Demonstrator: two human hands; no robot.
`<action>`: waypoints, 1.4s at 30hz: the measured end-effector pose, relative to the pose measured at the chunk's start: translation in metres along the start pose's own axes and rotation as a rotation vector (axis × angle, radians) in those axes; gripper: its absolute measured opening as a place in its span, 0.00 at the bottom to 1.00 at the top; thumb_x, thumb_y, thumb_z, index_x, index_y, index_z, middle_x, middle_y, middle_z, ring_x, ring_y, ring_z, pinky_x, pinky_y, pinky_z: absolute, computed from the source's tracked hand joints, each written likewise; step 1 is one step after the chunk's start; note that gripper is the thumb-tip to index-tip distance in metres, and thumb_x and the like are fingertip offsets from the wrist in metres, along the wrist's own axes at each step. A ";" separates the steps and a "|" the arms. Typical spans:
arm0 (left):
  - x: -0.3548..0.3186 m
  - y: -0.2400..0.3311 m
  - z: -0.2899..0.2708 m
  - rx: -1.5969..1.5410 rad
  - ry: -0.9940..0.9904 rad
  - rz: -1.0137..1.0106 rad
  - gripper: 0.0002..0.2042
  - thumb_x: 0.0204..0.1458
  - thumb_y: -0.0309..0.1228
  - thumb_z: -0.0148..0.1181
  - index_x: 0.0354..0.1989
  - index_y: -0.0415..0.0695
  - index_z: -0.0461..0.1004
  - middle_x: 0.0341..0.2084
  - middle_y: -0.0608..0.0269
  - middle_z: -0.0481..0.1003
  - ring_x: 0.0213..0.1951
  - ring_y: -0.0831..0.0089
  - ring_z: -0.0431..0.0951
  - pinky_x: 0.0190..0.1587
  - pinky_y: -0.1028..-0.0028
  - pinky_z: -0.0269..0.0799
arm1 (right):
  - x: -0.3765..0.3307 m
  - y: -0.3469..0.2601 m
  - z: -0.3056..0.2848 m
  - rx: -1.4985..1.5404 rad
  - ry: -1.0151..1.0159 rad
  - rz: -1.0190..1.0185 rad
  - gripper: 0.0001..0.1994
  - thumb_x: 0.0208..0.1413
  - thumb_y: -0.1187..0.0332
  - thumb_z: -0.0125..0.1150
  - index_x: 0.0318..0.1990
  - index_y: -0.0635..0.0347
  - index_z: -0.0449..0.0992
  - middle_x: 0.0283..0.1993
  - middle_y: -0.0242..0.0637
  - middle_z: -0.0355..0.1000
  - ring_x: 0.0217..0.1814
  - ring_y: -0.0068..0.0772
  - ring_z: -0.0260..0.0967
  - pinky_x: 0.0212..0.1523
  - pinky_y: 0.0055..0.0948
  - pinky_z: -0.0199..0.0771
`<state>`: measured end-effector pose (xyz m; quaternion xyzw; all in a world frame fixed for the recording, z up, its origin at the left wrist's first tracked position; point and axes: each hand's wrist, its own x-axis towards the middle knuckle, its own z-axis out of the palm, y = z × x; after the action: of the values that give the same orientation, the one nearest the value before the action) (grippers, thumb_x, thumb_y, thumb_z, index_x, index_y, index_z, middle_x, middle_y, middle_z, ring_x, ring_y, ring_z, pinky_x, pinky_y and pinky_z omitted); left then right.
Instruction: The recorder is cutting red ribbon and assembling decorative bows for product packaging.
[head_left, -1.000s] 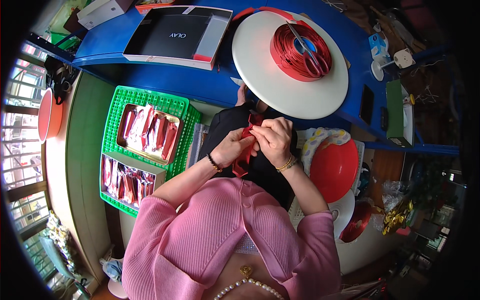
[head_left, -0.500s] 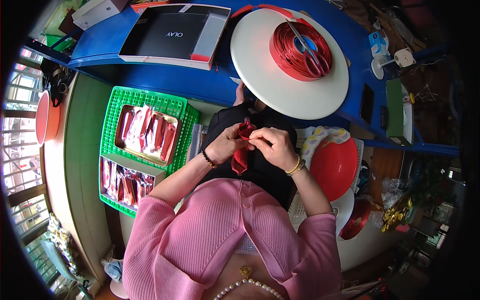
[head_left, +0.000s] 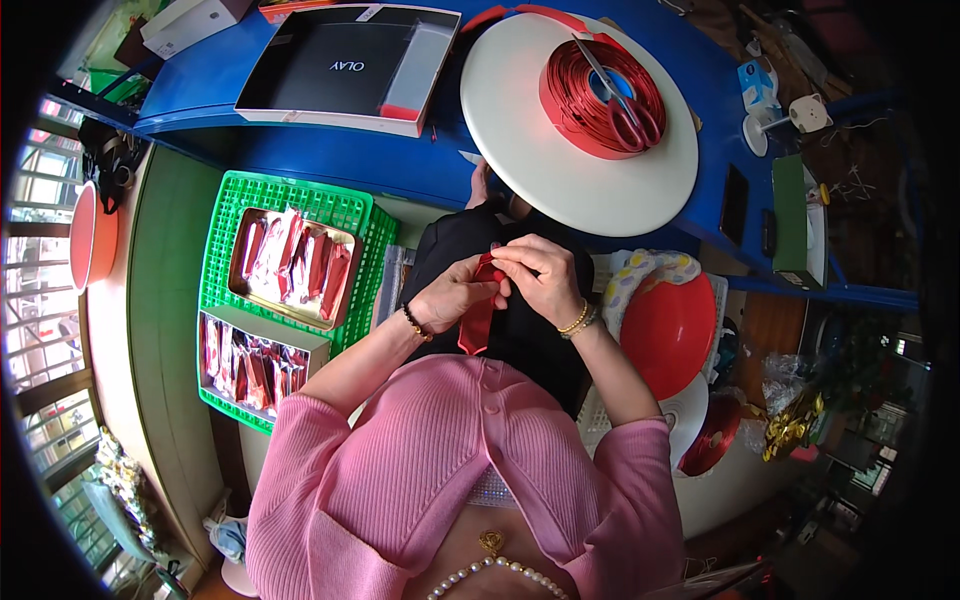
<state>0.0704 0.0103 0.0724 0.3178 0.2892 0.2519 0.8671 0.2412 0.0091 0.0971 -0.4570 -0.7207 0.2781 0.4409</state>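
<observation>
Over my lap, both hands meet on a piece of red ribbon (head_left: 476,326). My left hand (head_left: 450,297) grips it with fingers closed, and its pointed end hangs below toward my sweater. At the ribbon's upper part, my right hand (head_left: 545,280) pinches with thumb and fingers. How the ribbon is folded between the fingertips is mostly hidden. Ahead, a large roll of red ribbon (head_left: 565,105) lies on a white round board (head_left: 515,135). Scissors (head_left: 628,128) with dark red handles rest on top of that roll.
To the left, a green plastic crate (head_left: 375,225) bears a tin (head_left: 240,285) and a box (head_left: 318,350) with several red packets. A shallow black-lined box (head_left: 300,75) sits on the blue table (head_left: 330,160). At right are a red basin (head_left: 670,335) and another ribbon roll (head_left: 715,440).
My right hand has shifted slightly up and now covers the ribbon's upper part. The ribbon between the hands looks narrower and less spread. The left hand stays nearly in place.
</observation>
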 end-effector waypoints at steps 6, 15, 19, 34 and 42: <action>0.005 -0.005 -0.006 0.015 0.047 0.019 0.05 0.55 0.22 0.46 0.39 0.40 0.67 0.30 0.67 0.71 0.30 0.79 0.73 0.34 0.79 0.70 | -0.005 -0.001 0.009 -0.149 0.158 -0.002 0.09 0.46 0.73 0.64 0.35 0.60 0.73 0.22 0.33 0.69 0.19 0.24 0.66 0.20 0.22 0.65; 0.036 0.006 -0.002 1.442 0.439 0.740 0.12 0.41 0.23 0.55 0.36 0.36 0.67 0.31 0.49 0.71 0.35 0.51 0.70 0.37 0.59 0.67 | 0.011 0.006 0.045 0.024 0.276 0.388 0.15 0.53 0.62 0.58 0.38 0.63 0.63 0.22 0.38 0.68 0.23 0.33 0.69 0.24 0.29 0.67; 0.030 0.002 0.008 1.573 0.517 0.569 0.15 0.42 0.21 0.51 0.41 0.34 0.64 0.38 0.45 0.67 0.41 0.51 0.67 0.44 0.61 0.65 | 0.013 0.013 0.048 0.053 0.275 0.267 0.07 0.56 0.70 0.52 0.34 0.63 0.62 0.25 0.43 0.68 0.26 0.43 0.70 0.27 0.32 0.69; 0.013 0.034 -0.022 0.361 -0.492 -0.089 0.12 0.58 0.29 0.48 0.46 0.37 0.69 0.31 0.61 0.76 0.38 0.75 0.75 0.47 0.76 0.68 | 0.017 -0.007 -0.014 -0.060 -0.327 -0.124 0.07 0.51 0.70 0.57 0.34 0.57 0.64 0.24 0.38 0.70 0.28 0.41 0.71 0.27 0.35 0.68; 0.014 -0.011 0.000 0.233 0.135 0.069 0.08 0.58 0.28 0.45 0.39 0.39 0.71 0.25 0.65 0.75 0.28 0.80 0.73 0.33 0.80 0.70 | -0.031 0.016 0.013 0.139 -0.040 0.314 0.14 0.52 0.64 0.60 0.42 0.63 0.71 0.32 0.41 0.72 0.31 0.36 0.72 0.32 0.29 0.70</action>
<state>0.0828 0.0113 0.0598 0.4085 0.3631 0.2673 0.7936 0.2422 -0.0115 0.0662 -0.5268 -0.6279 0.4018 0.4083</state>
